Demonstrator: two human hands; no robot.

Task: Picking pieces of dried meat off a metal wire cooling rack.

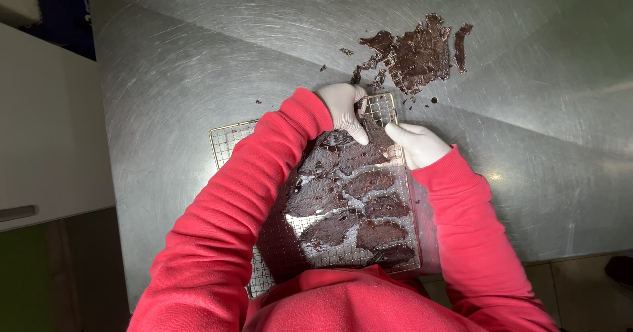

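A wire rack (227, 137) lies on a steel table, covered with several dark, flat dried slices (330, 197). My left hand (344, 108), in a white glove, presses its fingers down on the slice at the rack's far end (369, 149). From the right, my right hand (417, 144), gloved too, touches the same slice with its fingertips. Both sleeves are red. Whether either hand pinches the slice is hard to tell.
A heap of dark dried slices (415, 52) with crumbs lies on the steel table (198, 61) beyond the rack. A white cabinet (46, 127) stands at the left. Tiled floor (580, 292) shows at the lower right.
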